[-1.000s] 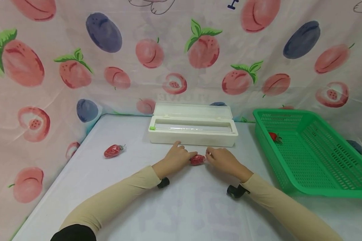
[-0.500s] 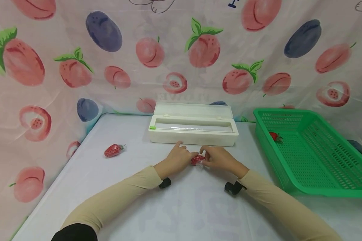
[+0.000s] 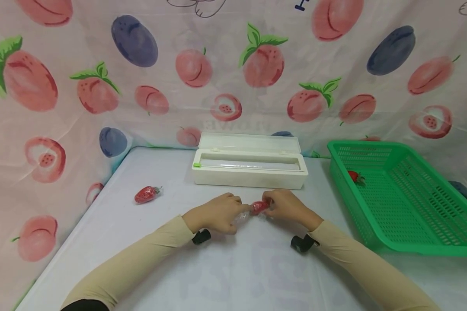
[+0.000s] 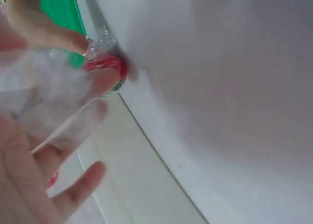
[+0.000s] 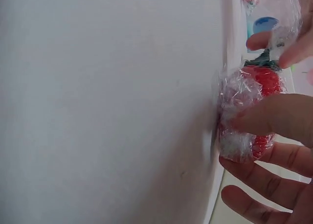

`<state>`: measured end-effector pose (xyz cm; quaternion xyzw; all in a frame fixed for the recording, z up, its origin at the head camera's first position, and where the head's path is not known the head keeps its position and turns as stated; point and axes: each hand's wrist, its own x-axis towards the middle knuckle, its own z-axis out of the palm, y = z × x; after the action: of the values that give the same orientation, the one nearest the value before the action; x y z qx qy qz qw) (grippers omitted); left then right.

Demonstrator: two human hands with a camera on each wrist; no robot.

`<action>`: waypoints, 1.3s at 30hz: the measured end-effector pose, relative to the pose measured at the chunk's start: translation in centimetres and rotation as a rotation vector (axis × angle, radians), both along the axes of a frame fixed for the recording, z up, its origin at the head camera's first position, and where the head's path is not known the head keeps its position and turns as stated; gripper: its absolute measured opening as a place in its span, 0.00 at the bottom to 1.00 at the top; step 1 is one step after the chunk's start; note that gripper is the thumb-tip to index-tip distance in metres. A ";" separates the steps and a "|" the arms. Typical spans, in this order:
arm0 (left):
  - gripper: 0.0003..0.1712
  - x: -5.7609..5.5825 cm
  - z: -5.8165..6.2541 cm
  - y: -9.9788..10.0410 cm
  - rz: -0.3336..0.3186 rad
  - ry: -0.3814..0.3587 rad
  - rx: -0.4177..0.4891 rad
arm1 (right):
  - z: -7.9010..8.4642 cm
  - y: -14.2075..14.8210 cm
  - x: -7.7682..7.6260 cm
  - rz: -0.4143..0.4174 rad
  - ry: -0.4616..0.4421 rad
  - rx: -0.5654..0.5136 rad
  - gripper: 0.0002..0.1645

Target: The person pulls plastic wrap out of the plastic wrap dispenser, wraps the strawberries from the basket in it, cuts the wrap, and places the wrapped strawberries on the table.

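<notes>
A red strawberry (image 3: pixel 259 207) with a green leafy top, partly covered in clear cling film (image 3: pixel 241 217), is between my two hands over the table. My right hand (image 3: pixel 288 208) grips it between thumb and fingers; crumpled film covers one side of the strawberry (image 5: pixel 268 79) in the right wrist view. At the leafy end, my left hand (image 3: pixel 215 214) pinches a loose stretch of the film. That sheet spreads across the fingers in the left wrist view, blurred in places. Away to the left, a second wrapped strawberry (image 3: pixel 146 195) lies on the table.
Behind the hands stands a white cling film box (image 3: pixel 249 178), lid raised, with a roll inside and a green slider at its left end. A green basket (image 3: pixel 377 242) on the right holds one strawberry (image 3: pixel 356 177). A fruit-print cloth (image 3: pixel 225 65) hangs behind the table.
My left hand has drawn back left and down, pulling a flap of film out from the strawberry. My right hand has come in from the right and now grips the strawberry, which has shifted slightly right.
</notes>
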<state>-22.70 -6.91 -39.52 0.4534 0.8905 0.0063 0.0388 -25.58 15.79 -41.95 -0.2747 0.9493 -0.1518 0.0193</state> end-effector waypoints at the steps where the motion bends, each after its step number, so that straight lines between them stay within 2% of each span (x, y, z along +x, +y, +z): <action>1: 0.37 0.0 0.1 0.0 -0.015 -0.011 -0.014 | 0.0 0.0 0.0 -0.003 0.000 0.005 0.11; 4: 0.41 0.1 0.1 0.0 -0.036 -0.034 -0.040 | 0.1 0.1 0.1 0.000 0.021 0.016 0.11; 7: 0.37 -0.1 0.0 0.3 -0.041 -0.014 -0.041 | -0.1 0.2 0.1 0.010 0.055 0.023 0.12; 12: 0.20 -0.8 -0.4 0.8 -0.039 0.134 0.023 | -0.4 0.1 0.4 0.025 0.070 0.005 0.14; 14: 0.21 -0.9 -0.5 1.1 -0.033 0.190 0.037 | -0.5 0.0 0.4 0.026 0.072 -0.001 0.14; 16: 0.24 -1.0 -0.5 1.3 -0.030 0.216 0.044 | -0.4 -0.2 0.5 0.018 0.083 0.006 0.14; 20: 0.22 -0.8 -0.2 1.7 -0.002 0.142 0.001 | -0.4 -0.3 0.5 -0.014 0.094 0.032 0.15; 23: 0.18 -0.8 -0.1 1.7 -0.016 0.145 -0.023 | -0.3 -0.2 0.6 -0.028 0.083 0.031 0.15; 24: 0.17 -0.9 -0.2 1.6 -0.027 0.171 -0.022 | -0.3 -0.2 0.6 -0.025 0.081 0.025 0.15; 27: 0.12 -1.2 -0.8 1.5 -0.056 0.309 0.037 | -0.2 -0.4 0.7 0.003 0.090 0.000 0.14; 29: 0.15 -1.3 -1.2 1.6 -0.049 0.385 0.081 | -0.1 -0.6 0.7 0.027 0.090 -0.021 0.13; 32: 0.22 -1.5 -1.3 1.9 0.008 0.419 0.110 | -0.1 -0.9 0.8 0.062 0.070 -0.024 0.12; 35: 0.25 -1.5 -1.3 2.3 0.105 0.379 0.047 | 0.0 -1.1 1.0 0.076 0.021 -0.007 0.10; 37: 0.25 -1.6 -1.3 2.6 0.167 0.338 -0.020 | 0.1 -1.2 1.2 0.072 -0.017 0.001 0.15; 39: 0.25 -1.6 -1.4 2.8 0.199 0.312 -0.079 | 0.1 -1.3 1.2 0.068 -0.034 0.008 0.23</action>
<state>-24.27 -4.08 -40.94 0.3567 0.9257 -0.0953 -0.0828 -24.33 14.51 -41.86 -0.3041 0.9395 -0.1522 0.0418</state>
